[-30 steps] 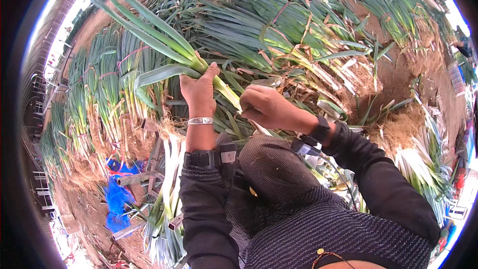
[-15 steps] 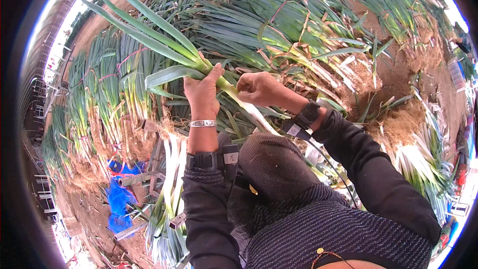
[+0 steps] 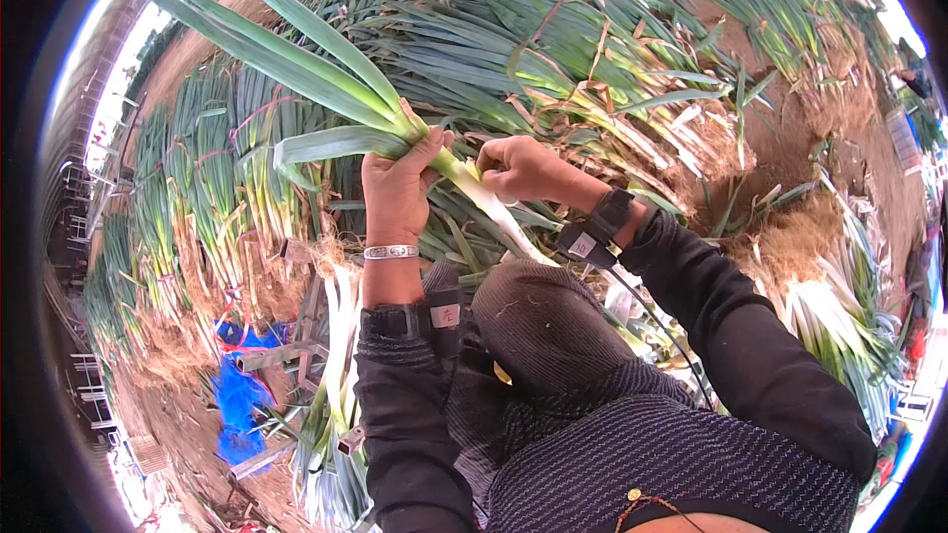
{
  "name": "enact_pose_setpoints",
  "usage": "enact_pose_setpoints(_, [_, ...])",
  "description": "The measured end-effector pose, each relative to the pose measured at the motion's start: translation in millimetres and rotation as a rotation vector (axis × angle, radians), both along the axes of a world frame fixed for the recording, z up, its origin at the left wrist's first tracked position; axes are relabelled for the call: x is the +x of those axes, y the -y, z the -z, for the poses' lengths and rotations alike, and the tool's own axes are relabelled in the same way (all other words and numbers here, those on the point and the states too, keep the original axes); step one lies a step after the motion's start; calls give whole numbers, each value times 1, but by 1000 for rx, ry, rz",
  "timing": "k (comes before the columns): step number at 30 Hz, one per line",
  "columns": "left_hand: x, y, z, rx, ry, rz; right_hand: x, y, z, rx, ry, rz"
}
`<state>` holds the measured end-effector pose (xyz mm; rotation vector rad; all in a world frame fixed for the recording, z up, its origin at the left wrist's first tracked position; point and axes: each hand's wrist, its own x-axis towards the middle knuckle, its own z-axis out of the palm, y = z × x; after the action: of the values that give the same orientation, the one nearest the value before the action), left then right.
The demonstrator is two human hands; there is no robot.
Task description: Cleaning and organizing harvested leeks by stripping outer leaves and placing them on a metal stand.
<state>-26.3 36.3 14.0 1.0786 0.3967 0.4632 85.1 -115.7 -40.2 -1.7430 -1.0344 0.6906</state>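
Note:
My left hand (image 3: 397,188) is wrapped round a large green onion (image 3: 462,178), just where its leaves fan out. The long leaves point up and left, and one leaf bends down to the left over the hand. The white stalk slants down to the right toward my knee, and its lower end is hidden there. My right hand (image 3: 528,170) is closed with its fingers curled against the right side of the stalk. Its fingertips are hidden, so I cannot tell what is pinched in them.
Bundles of green onions (image 3: 583,49) with dry roots lie ahead, with more upright bundles (image 3: 212,158) at left. Pale stripped onions lie at left (image 3: 342,336) and right (image 3: 815,296) of my legs. A metal frame (image 3: 276,353) and blue plastic (image 3: 237,405) are at lower left.
My left hand and the green onion have shifted slightly left, and the leaves reach farther toward the upper left. My right hand stays closed at the stalk, its fingers curled a little tighter.

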Motion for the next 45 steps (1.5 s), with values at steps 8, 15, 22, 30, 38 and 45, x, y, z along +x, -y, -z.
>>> enact_pose_setpoints(8, [-2, 0, -3, -117, 370, 96, -8, 11, -13, 147, -548, 76])
enact_pose_setpoints(15, [-3, -16, -11, -325, 561, 83, -3, 29, 15, 557, -1310, 168])
enact_pose_setpoints(22, [-14, -32, -7, -361, 504, -136, -21, 23, -27, 632, -1261, 78])
enact_pose_setpoints(30, [-30, -64, -12, -380, 533, -215, 3, 57, -2, 219, 100, -291])
enact_pose_setpoints(38, [-56, -91, -22, -283, 517, -379, -1, 175, 79, -226, 483, -304])
enact_pose_setpoints(45, [-75, -106, -53, -170, 579, -584, 3, 302, 181, -1005, 276, -328])
